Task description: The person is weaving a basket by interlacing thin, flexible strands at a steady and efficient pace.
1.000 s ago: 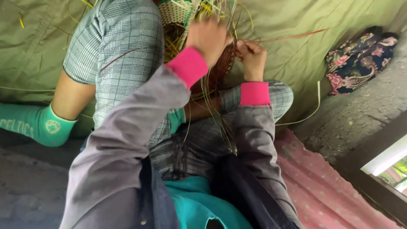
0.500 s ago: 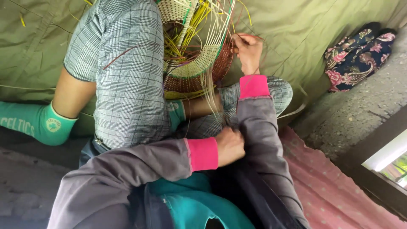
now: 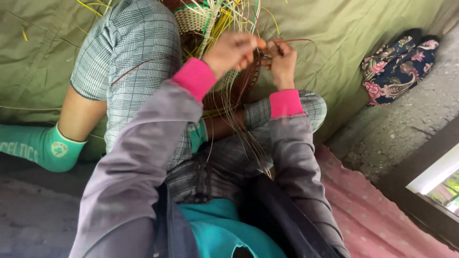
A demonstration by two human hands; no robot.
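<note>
Olive cloth (image 3: pixel 363 33) backs my lap, basket (image 3: pixel 210 28) propped at 12 o'clock against my knee. Left hand (image 3: pixel 233 51) and right hand (image 3: pixel 282 59), both pinched shut on one reddish strand (image 3: pixel 306 43), meet at its rim to keep it taut.

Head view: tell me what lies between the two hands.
Only thin weaving strands of the half-woven basket span the small gap between left hand and right hand, head view.
</note>
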